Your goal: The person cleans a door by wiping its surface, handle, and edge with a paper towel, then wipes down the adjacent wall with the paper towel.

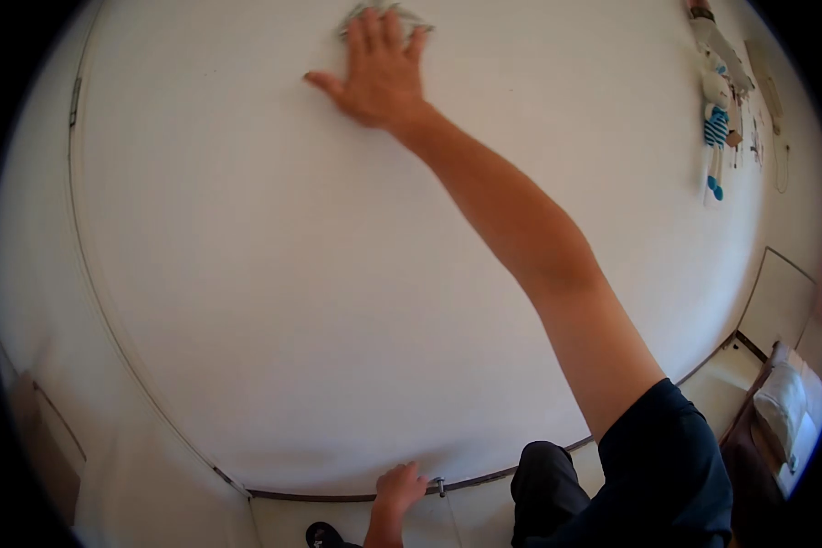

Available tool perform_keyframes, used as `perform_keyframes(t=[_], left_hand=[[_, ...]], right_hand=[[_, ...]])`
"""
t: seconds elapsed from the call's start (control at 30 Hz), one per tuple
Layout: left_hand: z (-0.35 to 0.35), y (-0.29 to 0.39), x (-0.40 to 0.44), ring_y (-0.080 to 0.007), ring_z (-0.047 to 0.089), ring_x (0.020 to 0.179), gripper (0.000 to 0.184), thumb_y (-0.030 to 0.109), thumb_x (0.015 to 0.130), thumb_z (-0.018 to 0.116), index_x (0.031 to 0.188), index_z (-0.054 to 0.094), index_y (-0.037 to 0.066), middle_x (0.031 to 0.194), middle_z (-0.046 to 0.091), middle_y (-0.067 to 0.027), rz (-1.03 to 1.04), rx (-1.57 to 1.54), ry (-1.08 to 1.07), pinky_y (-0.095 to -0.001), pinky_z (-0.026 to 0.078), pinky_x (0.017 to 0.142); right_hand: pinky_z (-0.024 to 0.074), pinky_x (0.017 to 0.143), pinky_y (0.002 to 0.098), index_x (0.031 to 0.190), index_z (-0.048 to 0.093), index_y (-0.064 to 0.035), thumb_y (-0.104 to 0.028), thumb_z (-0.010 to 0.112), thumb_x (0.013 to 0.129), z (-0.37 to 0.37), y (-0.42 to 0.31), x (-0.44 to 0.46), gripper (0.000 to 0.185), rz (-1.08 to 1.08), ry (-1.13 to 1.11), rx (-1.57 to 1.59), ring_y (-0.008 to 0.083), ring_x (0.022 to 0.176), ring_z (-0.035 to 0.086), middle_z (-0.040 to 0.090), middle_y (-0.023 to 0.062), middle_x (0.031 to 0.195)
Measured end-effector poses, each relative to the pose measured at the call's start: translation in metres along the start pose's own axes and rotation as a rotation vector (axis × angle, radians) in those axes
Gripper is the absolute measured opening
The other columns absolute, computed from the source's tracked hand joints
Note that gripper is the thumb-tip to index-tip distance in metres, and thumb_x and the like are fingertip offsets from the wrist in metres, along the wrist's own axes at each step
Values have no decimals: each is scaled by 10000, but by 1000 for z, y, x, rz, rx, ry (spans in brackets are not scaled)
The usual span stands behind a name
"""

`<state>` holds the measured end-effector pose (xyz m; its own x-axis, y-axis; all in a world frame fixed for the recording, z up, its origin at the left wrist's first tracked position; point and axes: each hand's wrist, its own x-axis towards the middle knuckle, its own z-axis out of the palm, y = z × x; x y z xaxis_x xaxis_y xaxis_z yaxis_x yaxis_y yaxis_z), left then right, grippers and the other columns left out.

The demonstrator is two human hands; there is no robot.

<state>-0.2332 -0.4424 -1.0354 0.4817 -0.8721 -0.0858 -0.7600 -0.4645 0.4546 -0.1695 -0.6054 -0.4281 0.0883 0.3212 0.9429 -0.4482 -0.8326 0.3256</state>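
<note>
High up on a large white door-like panel [274, 237], my right hand [382, 78] lies flat with its fingers spread. Under its fingertips is a crumpled pale greenish cloth [420, 20], pressed against the panel and mostly covered by the hand. My right arm reaches up across the view from a dark sleeve. Low down, my left hand [400, 486] hangs near the panel's bottom edge, its fingers loosely curled and nothing visible in them. Just right of it, a small metal door stop [440, 486] stands at the floor; I cannot tell whether they touch.
At the upper right, a plush toy [715, 119] with blue stripes hangs on the wall. A seat with a pale cushion [781, 402] stands at the right. Hinges [75, 100] run along the panel's left edge. Below are my dark-clad knee [548, 484] and a dark shoe [321, 535].
</note>
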Motion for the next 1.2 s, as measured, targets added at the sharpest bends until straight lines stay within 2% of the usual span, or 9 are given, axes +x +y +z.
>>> perform_keyframes(t=[0.03, 0.17, 0.33, 0.53, 0.73, 0.9, 0.97, 1.03, 1.2], left_hand=[[-2, -2, -4, -406, 657, 1195, 452, 424, 989, 601, 1254, 654, 62, 1241, 709, -198, -7, -10, -6, -521, 530, 1011], [4, -20, -8, -416, 675, 1162, 429, 400, 973, 614, 1227, 662, 58, 1216, 710, -206, 2, -50, 48, -543, 533, 986], [-3, -33, -14, -409, 668, 1176, 450, 405, 985, 585, 1266, 649, 59, 1236, 702, -192, -46, -111, 70, -529, 531, 1001], [-27, -40, -20, -392, 662, 1207, 456, 421, 1007, 557, 1280, 648, 67, 1270, 703, -183, -130, -98, 63, -524, 529, 1016], [-23, -39, -3, -390, 634, 1273, 513, 425, 1015, 549, 1382, 609, 72, 1358, 677, -198, -116, -85, -9, -519, 513, 1066], [-8, -16, 16, -383, 621, 1298, 522, 426, 1018, 543, 1389, 619, 66, 1386, 669, -196, -91, -72, -89, -514, 505, 1079], [2, -1, 25, -381, 623, 1295, 516, 425, 1018, 542, 1374, 633, 62, 1378, 675, -194, -83, -39, -147, -511, 506, 1078], [26, 6, 29, -391, 653, 1233, 479, 435, 1021, 545, 1309, 676, 75, 1296, 711, -196, -13, -103, -17, -507, 526, 1039], [76, 24, 31, -406, 682, 1152, 422, 431, 1018, 557, 1238, 709, 105, 1189, 743, -192, 72, -48, -105, -515, 545, 981]], right_hand=[[54, 1285, 642, 1662, 281, -18, -802, 345, 1010, 9, -26, 4, 1022, -55, 0, -2, 392, 1637, 105, 216, 177, 1758], [67, 1290, 635, 1652, 328, -35, -811, 349, 1000, 25, -145, -5, 1014, -209, -94, 71, 377, 1630, 140, 250, 170, 1748], [82, 1302, 613, 1622, 403, -77, -794, 391, 996, 39, -274, -68, 951, -791, -390, 122, 317, 1623, 191, 331, 107, 1724], [22, 1329, 555, 1642, 386, -141, -796, 340, 1012, 43, -310, -102, 910, -1047, -478, 151, 233, 1642, 145, 277, 43, 1754], [38, 1330, 543, 1649, 375, -146, -757, 349, 1035, 35, -221, -43, 866, -869, -415, 108, 218, 1641, 155, 277, 35, 1755], [63, 1330, 537, 1651, 376, -157, -761, 356, 1033, 6, -70, -16, 864, -706, -299, 13, 242, 1638, 173, 282, 48, 1751], [127, 1319, 544, 1645, 361, -131, -693, 437, 1050, -15, 2, -12, 822, -610, -237, 3, 260, 1626, 213, 304, 63, 1740], [125, 1320, 545, 1651, 344, -129, -681, 445, 1054, -40, 77, -12, 819, -510, -225, -77, 263, 1628, 203, 295, 68, 1743], [110, 1322, 541, 1667, 298, -122, -654, 446, 1067, -106, 245, -60, 815, -240, -232, -203, 274, 1638, 160, 253, 72, 1758]])
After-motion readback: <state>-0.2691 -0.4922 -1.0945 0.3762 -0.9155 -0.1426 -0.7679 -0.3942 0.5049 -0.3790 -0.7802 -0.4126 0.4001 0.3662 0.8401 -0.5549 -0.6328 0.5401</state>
